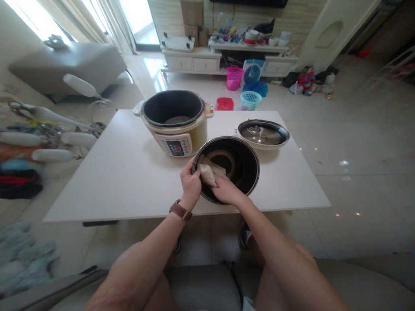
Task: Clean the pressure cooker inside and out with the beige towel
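Center frame: left hand point(190, 185) grips rim of inner pot point(227, 169) on counter point(129, 172); right hand point(227, 190) clenched on cloth point(209, 172) inside it. Cooker point(175, 123) behind.

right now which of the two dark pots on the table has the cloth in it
The loose inner pot at the front edge of the table: the cloth lies inside it, left hand on its rim. The cooker behind has none.

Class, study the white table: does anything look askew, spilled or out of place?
The dark inner pot sits tipped toward the person at the table's near edge, left hand gripping its rim, right hand pressing a cloth inside. The lid lies apart, behind the pot, off the cooker. Nothing looks spilled or damaged.
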